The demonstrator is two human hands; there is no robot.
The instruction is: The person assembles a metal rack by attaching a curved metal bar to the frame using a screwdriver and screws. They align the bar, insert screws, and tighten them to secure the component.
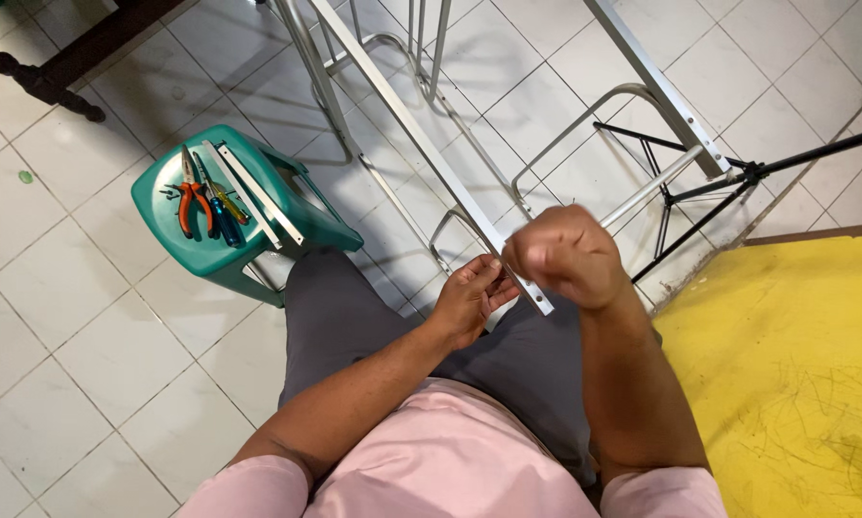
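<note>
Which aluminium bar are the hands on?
The long aluminium bar running diagonally over the lap; left hand and right hand meet at its near end. Two short bars lie on the green stool.

Looking down, there's a pale pink shirt [450, 460] filling the bottom of the view, soft and loose, with short sleeves that end above the elbows. Both forearms are bare from there on, no watch, no bracelet. Below the shirt come dark grey trousers [344, 317], plain fabric, smooth over the thighs. The left hand [469, 299] and the right hand [565, 254] are bare too: no gloves, and no rings that can be made out.
</note>
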